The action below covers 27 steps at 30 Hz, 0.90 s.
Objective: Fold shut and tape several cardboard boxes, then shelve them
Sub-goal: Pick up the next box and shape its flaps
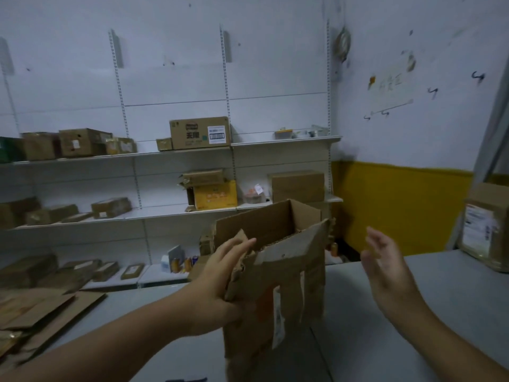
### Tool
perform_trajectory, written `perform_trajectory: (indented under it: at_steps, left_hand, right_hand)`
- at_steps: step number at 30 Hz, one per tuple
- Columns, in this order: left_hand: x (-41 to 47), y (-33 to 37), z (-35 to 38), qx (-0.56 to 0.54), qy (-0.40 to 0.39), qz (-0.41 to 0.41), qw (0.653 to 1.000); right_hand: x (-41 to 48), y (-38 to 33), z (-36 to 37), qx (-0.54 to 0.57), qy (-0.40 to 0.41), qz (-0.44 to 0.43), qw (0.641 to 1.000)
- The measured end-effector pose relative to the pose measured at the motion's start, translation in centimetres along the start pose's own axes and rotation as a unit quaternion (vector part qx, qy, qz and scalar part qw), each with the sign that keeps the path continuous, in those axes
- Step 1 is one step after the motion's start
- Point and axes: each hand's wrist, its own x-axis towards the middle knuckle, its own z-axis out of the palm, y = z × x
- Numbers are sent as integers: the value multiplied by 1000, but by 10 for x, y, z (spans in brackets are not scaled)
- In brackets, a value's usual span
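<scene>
Left hand (217, 285) gripping open cardboard box (289, 271), right hand (385, 268) apart

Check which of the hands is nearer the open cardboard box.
Left. The left hand grips the open cardboard box at its left flap; the right hand hovers open to its right, not touching.

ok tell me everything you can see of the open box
The cardboard box is brown corrugated card, worn and creased, upright over the grey counter with its top open. Its flaps stand up, the near one ragged-edged. Pale tape strips and a label run down the near face. The left hand holds its near left corner, fingers along a side flap. The right hand is open beside it, not touching.
</scene>
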Motion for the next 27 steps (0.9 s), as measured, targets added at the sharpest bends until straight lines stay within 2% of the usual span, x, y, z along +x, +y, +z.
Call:
perform_trajectory:
  at_steps: [2,4,7,10,14,18,20,22,24,27]
  left_hand:
    - [2,-2,-7,11,-20,-2,1000]
    - [3,-3,-14,25,-43,4,999]
    - [3,-4,-26,12,-59,-13,998]
    - [1,-7,-34,30,-67,-48,996]
    - [-2,-12,-40,110,-60,-36,991]
    - [-3,-25,-43,81,-13,-26,996]
    - [-2,-25,-41,8,11,-47,999]
    - [2,-22,-37,-82,21,-72,994]
    - [9,-22,-34,-107,57,-89,989]
    - [20,-26,-33,-143,123,-108,976]
  right_hand:
    - [9,21,0,-67,-109,30,991]
    - [22,34,4,-124,-184,7,975]
    - [42,33,13,-122,-217,-1,969]
    - [45,23,24,-54,-190,-12,980]
    - [24,11,20,-110,-161,-97,976]
    - [2,-11,18,-86,-149,-149,974]
    - [1,-19,20,-23,-128,-110,985]
    - [6,-18,23,-24,-102,-73,992]
    - [17,-13,27,-100,-65,-34,992]
    - [35,-9,26,-188,-117,42,974]
